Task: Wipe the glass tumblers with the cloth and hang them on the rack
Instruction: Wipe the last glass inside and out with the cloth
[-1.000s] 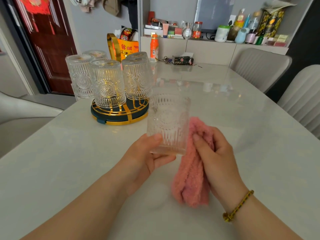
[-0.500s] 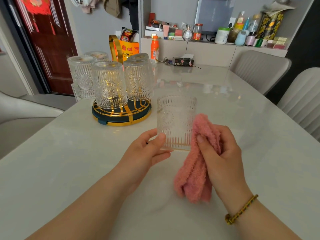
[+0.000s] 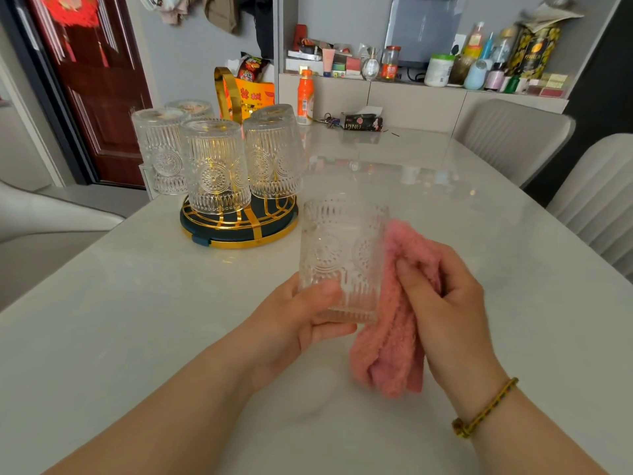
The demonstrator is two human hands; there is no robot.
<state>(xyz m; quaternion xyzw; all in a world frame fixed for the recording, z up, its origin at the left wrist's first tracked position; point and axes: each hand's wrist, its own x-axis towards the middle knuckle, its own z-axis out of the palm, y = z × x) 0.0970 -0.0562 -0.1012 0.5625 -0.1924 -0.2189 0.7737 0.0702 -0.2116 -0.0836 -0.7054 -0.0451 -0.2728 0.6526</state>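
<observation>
Tumbler [image 3: 342,258] held over desk [image 3: 137,320], near rack [image 3: 239,231]: left hand [image 3: 291,323] fingers [image 3: 334,329] clamped round its base, right hand [image 3: 445,303] fingers pinching cloth [image 3: 394,347] against its side. Probably stiff, fragile, slippery despite embossing; best gripped low, round the wall.

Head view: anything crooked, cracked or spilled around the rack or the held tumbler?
Nothing stands out. Four tumblers hang mouth-down on the rack, the left hand holds the fifth tumbler upright, and no spill shows.
</observation>
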